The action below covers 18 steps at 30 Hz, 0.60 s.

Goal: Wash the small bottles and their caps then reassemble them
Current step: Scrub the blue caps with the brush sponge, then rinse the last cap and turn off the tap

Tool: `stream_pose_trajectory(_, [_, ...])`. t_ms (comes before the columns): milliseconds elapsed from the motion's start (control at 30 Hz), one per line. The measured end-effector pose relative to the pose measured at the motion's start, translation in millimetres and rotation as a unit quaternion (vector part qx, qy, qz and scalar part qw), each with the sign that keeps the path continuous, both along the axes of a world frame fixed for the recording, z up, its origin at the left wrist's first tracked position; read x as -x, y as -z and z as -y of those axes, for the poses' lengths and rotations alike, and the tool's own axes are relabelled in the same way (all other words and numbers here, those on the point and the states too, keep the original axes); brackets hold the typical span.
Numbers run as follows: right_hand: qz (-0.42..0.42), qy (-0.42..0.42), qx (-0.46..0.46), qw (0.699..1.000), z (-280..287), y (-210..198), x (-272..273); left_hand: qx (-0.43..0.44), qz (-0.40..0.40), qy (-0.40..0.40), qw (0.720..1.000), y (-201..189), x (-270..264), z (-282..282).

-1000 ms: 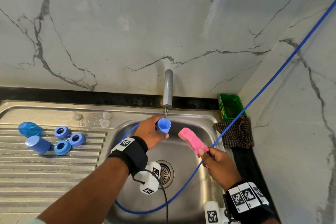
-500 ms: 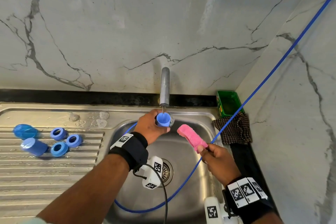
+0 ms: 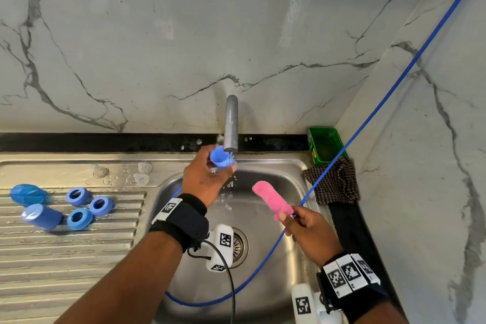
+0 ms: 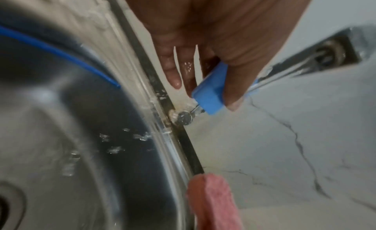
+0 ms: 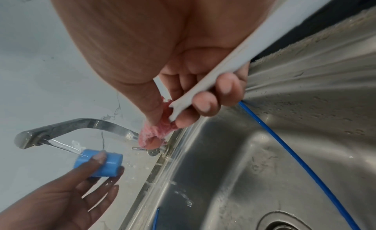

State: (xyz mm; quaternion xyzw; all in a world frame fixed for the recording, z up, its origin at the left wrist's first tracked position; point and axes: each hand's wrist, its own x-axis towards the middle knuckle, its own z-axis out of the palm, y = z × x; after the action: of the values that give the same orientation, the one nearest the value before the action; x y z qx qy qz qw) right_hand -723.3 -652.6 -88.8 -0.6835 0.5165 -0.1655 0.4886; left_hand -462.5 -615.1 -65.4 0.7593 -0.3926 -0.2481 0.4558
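Head view: left hand [image 3: 203,181] pinching blue cap [image 3: 219,156] under tap [image 3: 231,123], right hand [image 3: 311,231] seemingly pinching pink sponge [image 3: 272,200].

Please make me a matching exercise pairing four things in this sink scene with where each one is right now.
Things:
1. blue bottle
2. pink sponge
3. three blue caps
4. checked cloth

Places:
A. on the ribbed draining board
B. on the counter right of the sink, beside the green box
C. pinched in the left hand under the tap
D. held by the right hand above the basin

Pairs: 1-C, 2-D, 3-A, 4-B
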Motion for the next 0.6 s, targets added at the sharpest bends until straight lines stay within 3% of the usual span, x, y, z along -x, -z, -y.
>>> stream_pose_trajectory(267, [-0.056, 0.045, 0.051, 0.996, -11.5, -2.7, 11.4, 0.013, 0.020, 0.016, 1.000, -5.9, 6.4, -6.9])
stream_pose_trajectory(467, [-0.260, 0.087, 0.113, 0.955, -3.9, -11.2, 66.6, 0.021, 0.049, 0.030, 0.998, -11.1, -0.3, -10.9])
stream_pose_trajectory(600, [-0.337, 0.148, 0.108, 0.923, 5.0, -5.3, 109.0, 0.031, 0.062, 0.004, 0.998, -12.8, -4.1, -13.4])
